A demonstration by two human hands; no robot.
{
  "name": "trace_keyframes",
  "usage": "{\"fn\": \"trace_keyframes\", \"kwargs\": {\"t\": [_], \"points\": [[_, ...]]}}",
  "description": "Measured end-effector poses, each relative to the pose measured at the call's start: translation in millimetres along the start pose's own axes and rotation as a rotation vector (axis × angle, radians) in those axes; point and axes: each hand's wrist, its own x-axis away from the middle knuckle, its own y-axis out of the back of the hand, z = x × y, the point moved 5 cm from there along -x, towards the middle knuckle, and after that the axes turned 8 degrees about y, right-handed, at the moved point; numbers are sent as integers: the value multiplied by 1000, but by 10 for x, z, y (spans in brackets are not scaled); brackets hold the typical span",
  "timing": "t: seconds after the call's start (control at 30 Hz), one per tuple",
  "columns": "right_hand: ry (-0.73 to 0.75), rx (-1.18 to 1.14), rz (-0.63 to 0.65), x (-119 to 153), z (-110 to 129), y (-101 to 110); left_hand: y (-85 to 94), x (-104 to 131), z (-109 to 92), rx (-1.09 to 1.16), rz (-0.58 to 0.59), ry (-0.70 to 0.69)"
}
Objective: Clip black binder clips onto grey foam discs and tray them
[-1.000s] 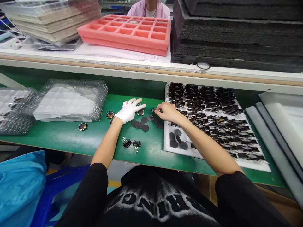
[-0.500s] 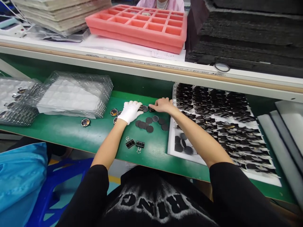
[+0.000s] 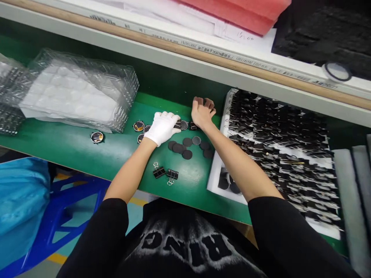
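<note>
My left hand, in a white glove, rests on the green bench with its fingers closed round a black binder clip. A dark round disc lies against that clip, and another black binder clip is at the disc's right side. My bare right hand is raised just behind the right clip, fingers bent and apart, holding nothing visible. Several loose black discs lie in front of the hands. Nearer me are two binder clips. Watch heads are beside the glove, some partly hidden by it.
A white tray packed with rows of black binder clips stands at right, with dark discs in its near corner. Stacked clear plastic trays are at left, near a single watch head. A shelf edge runs across above the bench.
My right hand has let go of the right binder clip and risen away from it, fingers spreading. My left hand keeps its grip. The camera view has tilted downward.
</note>
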Motion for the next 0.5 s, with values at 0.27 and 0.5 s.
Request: {"fn": "trace_keyframes", "kwargs": {"t": [0.27, 0.5], "points": [[-50, -25, -81, 0, -103, -13, -42, -43, -102, 49, -5, -18], [-53, -32, -97, 6, -78, 4, -78, -61, -82, 79, -23, -35]]}}
